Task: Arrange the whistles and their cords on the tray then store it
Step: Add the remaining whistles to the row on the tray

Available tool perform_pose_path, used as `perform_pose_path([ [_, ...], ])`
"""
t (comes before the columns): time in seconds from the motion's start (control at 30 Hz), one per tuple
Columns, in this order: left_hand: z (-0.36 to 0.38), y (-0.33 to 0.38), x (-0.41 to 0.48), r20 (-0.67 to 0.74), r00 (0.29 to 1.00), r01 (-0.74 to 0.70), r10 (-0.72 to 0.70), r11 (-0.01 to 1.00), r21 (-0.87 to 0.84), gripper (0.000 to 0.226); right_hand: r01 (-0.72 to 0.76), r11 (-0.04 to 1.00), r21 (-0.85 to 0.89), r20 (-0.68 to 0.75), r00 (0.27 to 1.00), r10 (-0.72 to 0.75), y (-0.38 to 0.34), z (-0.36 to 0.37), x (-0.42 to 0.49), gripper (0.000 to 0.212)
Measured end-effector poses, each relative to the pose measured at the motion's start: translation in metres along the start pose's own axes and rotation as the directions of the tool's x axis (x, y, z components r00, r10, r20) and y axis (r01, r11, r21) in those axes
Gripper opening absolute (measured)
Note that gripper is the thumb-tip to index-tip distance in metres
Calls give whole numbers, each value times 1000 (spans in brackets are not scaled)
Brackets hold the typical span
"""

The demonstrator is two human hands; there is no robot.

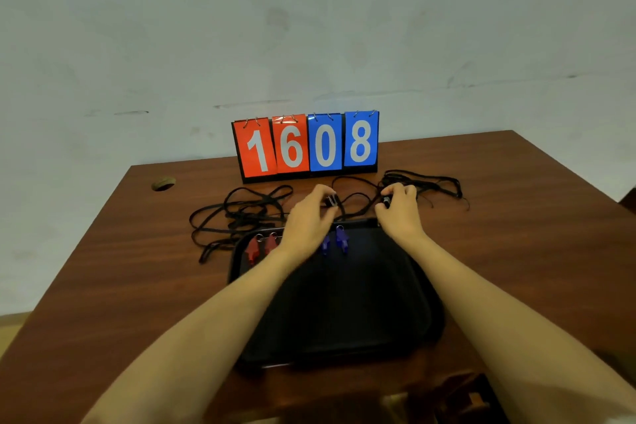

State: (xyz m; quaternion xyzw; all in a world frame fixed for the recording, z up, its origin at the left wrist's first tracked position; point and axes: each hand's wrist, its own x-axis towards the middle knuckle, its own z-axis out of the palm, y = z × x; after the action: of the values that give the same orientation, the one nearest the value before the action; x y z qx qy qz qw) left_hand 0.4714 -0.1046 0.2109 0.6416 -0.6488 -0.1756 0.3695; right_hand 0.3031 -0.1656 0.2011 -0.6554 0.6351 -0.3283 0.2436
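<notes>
A black tray (pixel 344 313) lies on the brown table in front of me. Two red whistles (pixel 261 246) sit at its far left and two blue whistles (pixel 335 240) at its far middle. Just beyond the tray's far rim, my left hand (pixel 309 217) pinches a small black whistle (pixel 331 199). A second black whistle (pixel 385 200) is gripped by my right hand (pixel 399 205). Black cords (pixel 241 213) lie tangled on the table at the left, and more black cords (pixel 426 184) trail to the right behind my right hand.
A flip scoreboard (pixel 306 146) reading 1608 stands at the table's far edge against a pale wall. A round cable hole (pixel 163 182) sits at the table's far left corner. The table's right edge (pixel 578 179) drops off close by.
</notes>
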Motion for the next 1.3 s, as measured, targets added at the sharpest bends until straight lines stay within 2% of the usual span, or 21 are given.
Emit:
perform_pose_path([
  [0.1,26,8,-11,17,1000,-14,15,999,-35,25,-14,1000,-11,29,999,15,15,-6,-9,27],
  [0.23,51,8,-23,34,996,-84,84,996,-1,15,-2,1000,-27,80,997,4,30,-6,-20,23],
  [0.43,66,0,-25,61,989,-142,132,968,207,12,73,997,-21,171,983,-68,39,-3,-27,21],
  [0.6,68,-4,-26,191,961,-256,199,900,352,21,148,989,-4,190,971,-145,44,-1,-31,21],
  [0.8,65,-9,-25,313,919,-348,237,862,369,26,154,986,-59,215,967,-138,52,-1,-34,23],
  [0.87,67,-14,-30,290,919,-369,266,839,399,33,150,986,-75,221,967,-130,54,-3,-35,25],
  [1.0,79,-14,-35,159,922,-385,353,791,476,44,127,988,-84,206,973,-108,59,-6,-36,27],
  [1.17,95,-2,-31,260,899,-436,352,763,478,48,108,990,-87,210,974,-88,62,-12,-35,28],
  [1.3,98,-3,-29,234,922,-386,309,781,491,40,113,990,-89,220,971,-91,65,-13,-32,28],
])
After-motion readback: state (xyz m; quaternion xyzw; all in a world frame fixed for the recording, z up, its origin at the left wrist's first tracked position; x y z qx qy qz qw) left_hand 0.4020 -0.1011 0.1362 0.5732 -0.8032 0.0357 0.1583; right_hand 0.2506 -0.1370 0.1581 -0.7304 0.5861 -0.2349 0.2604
